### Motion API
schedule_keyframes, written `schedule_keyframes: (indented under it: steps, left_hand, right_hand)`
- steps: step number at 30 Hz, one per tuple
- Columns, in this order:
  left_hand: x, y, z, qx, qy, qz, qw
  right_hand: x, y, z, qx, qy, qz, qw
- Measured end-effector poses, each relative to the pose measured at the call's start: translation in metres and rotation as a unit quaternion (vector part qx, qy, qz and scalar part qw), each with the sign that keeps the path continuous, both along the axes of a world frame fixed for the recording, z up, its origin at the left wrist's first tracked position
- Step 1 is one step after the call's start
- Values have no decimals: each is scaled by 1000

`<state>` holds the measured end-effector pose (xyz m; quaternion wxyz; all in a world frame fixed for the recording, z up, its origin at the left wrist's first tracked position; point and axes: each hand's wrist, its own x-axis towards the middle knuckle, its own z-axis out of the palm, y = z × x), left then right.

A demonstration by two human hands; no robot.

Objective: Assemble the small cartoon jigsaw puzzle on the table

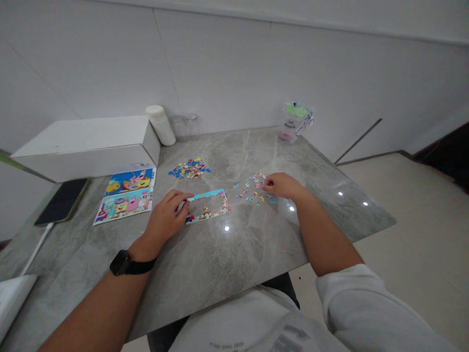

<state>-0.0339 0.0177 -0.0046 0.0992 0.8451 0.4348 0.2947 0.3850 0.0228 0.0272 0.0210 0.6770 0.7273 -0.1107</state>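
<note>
A partly assembled jigsaw puzzle (222,211) lies on the grey marbled table, its border joined around an open middle. My left hand (167,215) rests at the puzzle's left edge, fingers stretched out and touching it. To the right, my right hand (282,187) is at a loose scatter of puzzle pieces (255,189), with thumb and fingers pinched together. Whatever may be between those fingertips is too small to make out. Farther back is a heaped pile of puzzle pieces (189,168). Two cartoon picture cards (124,205) lie left of my left hand.
A white box (91,146) stands at the back left, beside a leaning white bottle (161,125) and clear glasses (185,124). A phone (62,200) with a cable lies at the left. A plastic bag (295,121) with pink and green contents stands near the wall.
</note>
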Motion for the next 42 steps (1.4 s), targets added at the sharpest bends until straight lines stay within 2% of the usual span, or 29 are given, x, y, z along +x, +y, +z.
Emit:
schedule_keyframes:
  steps: [6, 9, 12, 16, 24, 31, 36, 42]
  left_hand:
    - [1, -1, 2, 0, 6, 0, 1000]
    - [1, -1, 3, -5, 4, 5, 1000]
    - [1, 0, 2, -6, 4, 5, 1000]
    - [0, 1, 1, -3, 8, 2, 1000]
    - [0, 0, 2, 0, 12, 3, 1000]
    - [2, -1, 4, -11, 11, 6, 1000]
    - [1, -1, 2, -9, 16, 6, 1000]
    - [0, 0, 0, 1, 17, 1, 1000]
  right_hand:
    - [38, 2, 11, 99, 22, -115, 988]
    - [54, 2, 10, 86, 20, -146, 985]
    - [64, 2, 7, 38, 16, -157, 987]
    - [68, 1, 4, -21, 10, -148, 989]
    - [60, 0, 3, -79, 7, -85, 993]
    - [51, 1, -1, -104, -16, -94, 990]
    - [47, 5, -6, -78, -34, -77, 993]
    - [34, 8, -7, -7, 22, -51, 998]
